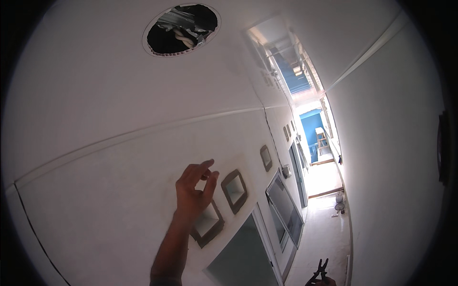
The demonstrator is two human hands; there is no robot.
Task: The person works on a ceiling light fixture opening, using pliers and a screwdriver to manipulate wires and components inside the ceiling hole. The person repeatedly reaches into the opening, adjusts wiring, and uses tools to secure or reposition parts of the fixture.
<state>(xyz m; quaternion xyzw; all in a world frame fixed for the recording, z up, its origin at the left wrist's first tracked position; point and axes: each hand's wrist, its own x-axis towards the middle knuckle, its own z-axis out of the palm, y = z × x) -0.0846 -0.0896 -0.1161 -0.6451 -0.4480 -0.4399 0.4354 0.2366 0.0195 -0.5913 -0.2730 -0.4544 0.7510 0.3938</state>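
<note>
My left hand (194, 187) is raised in front of the white wall, below the ceiling. Its fingers curve toward the thumb with a gap between them, and nothing shows in it. At the lower edge, only a small part of my right hand (328, 282) is visible, closed on a pair of dark pliers (318, 275). The jaws of the pliers point up and stand apart. Above and to the left of my raised hand, a round hole (160, 39) is cut in the white ceiling panel. Pale twisted cable (183, 38) and silvery material show inside it.
Square openings with brown rims (234, 191) line the wall beside my left forearm. Below them are a doorway (243, 255) and a tilted window (286, 209). A narrow corridor floor (324, 229) runs to a wooden ladder (321, 138) by a blue wall. A dark cable (36, 229) hangs at left.
</note>
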